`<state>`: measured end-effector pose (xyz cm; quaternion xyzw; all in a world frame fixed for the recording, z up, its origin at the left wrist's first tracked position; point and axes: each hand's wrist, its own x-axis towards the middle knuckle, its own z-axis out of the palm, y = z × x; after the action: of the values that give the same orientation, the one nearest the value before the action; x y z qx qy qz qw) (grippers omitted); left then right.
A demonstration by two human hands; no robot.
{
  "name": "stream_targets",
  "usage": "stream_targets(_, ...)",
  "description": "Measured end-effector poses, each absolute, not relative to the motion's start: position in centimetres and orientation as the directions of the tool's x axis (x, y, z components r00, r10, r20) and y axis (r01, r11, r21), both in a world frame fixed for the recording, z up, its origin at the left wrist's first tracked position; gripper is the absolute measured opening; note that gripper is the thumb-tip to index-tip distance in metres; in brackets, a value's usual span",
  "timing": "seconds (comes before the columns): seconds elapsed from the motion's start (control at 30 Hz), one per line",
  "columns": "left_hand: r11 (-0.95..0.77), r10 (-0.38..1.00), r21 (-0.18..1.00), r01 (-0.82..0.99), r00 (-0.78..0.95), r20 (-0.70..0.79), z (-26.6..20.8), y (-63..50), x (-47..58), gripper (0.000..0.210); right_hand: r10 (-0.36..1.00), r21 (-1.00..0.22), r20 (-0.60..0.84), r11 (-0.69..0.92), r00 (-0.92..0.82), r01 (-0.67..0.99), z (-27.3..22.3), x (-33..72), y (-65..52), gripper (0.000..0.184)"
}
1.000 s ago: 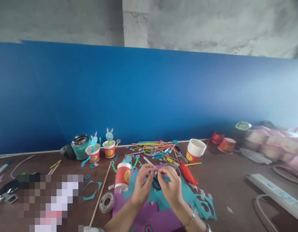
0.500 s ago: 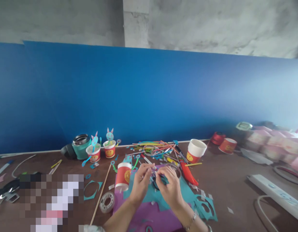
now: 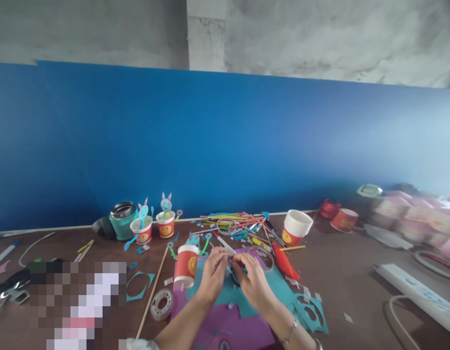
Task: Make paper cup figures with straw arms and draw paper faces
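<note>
My left hand (image 3: 213, 273) and my right hand (image 3: 253, 281) meet over the teal paper (image 3: 278, 294) and the purple sheet (image 3: 217, 325). The fingers of both are closed in a pinch, tips nearly touching. What lies between them is too small and hidden to make out. Just left of my left hand, a red paper cup (image 3: 185, 267) stands upside down, with a teal paper rabbit face (image 3: 191, 240) and green straw arms behind it. Beyond my fingertips lies a white pen-like stick with a red end (image 3: 224, 242). Dark scissor-like loops show partly under my right hand.
A tape roll (image 3: 162, 305) and a long wooden stick (image 3: 152, 294) lie at left. Two rabbit cups (image 3: 165, 226) stand by a teal flask (image 3: 123, 224). Straws (image 3: 228, 222) are heaped behind. Stacked cups (image 3: 297, 227), red-handled scissors (image 3: 286, 262) and a power strip (image 3: 418, 294) are at right.
My right hand has shifted slightly left and its fingers have closed in toward my left hand. My left hand has barely moved.
</note>
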<state>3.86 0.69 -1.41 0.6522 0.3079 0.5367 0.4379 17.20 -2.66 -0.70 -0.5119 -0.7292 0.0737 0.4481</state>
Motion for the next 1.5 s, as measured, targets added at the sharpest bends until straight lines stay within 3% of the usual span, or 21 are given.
stream_targets(0.73, -0.416, 0.876, 0.907, -0.061, 0.239, 0.418, -1.4, 0.3, 4.4, 0.04, 0.81, -0.528, 0.585, 0.348, 0.035, 0.775, -1.2, 17.0, -2.5, 0.016)
stream_targets(1.13, -0.391, 0.891, 0.918, -0.062, 0.223, 0.394, -2.5, 0.4, 4.8, 0.044, 0.846, -0.538, 0.508, 0.164, 0.163, 0.827, -1.3, 16.9, -2.8, 0.019)
stream_targets(1.3, -0.405, 0.893, 0.914, -0.035, 0.198, 0.404, -2.1, 0.4, 4.5, 0.042, 0.884, -0.551, 0.403, 0.025, 0.24, 0.834, -0.3, 17.4, -2.8, 0.027)
stream_targets(1.5, -0.438, 0.888, 0.899, -0.002, 0.158, 0.433, -2.3, 0.3, 4.8, 0.041, 0.875, -0.594, 0.47, 0.219, 0.113, 0.774, -0.9, 17.1, -2.6, 0.023)
